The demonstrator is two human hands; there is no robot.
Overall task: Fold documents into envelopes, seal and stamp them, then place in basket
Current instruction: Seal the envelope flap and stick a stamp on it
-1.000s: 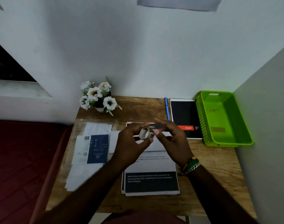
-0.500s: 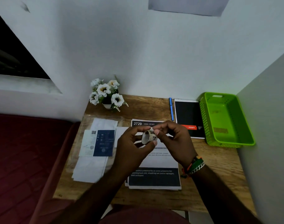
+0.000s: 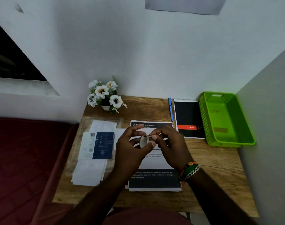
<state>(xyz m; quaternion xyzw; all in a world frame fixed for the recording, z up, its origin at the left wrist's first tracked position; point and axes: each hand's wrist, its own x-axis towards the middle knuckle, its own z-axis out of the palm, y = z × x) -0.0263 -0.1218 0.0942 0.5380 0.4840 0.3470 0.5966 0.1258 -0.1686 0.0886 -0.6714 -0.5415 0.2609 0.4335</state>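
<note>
Left hand [image 3: 132, 150] fingers curled round a small tape roll [image 3: 145, 140], held above the printed document stack [image 3: 154, 179]. Right hand [image 3: 171, 143] pinches the roll's edge with its fingertips [image 3: 154, 137]. Envelopes [image 3: 96, 148] lie left of the stack, green basket [image 3: 226, 120] well right by the wall; bare wooden desk [image 3: 216, 172] between stack and the desk's right edge.

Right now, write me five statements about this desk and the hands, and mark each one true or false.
1. Both hands hold a small roll of tape above the printed documents. True.
2. The green basket holds a stack of envelopes. False: no envelopes lie in it.
3. The blue pen lies left of the black notebook. True.
4. The flower pot stands at the desk's near right corner. False: far left corner.
5. The left hand wears the bracelets. False: the right hand does.
</note>
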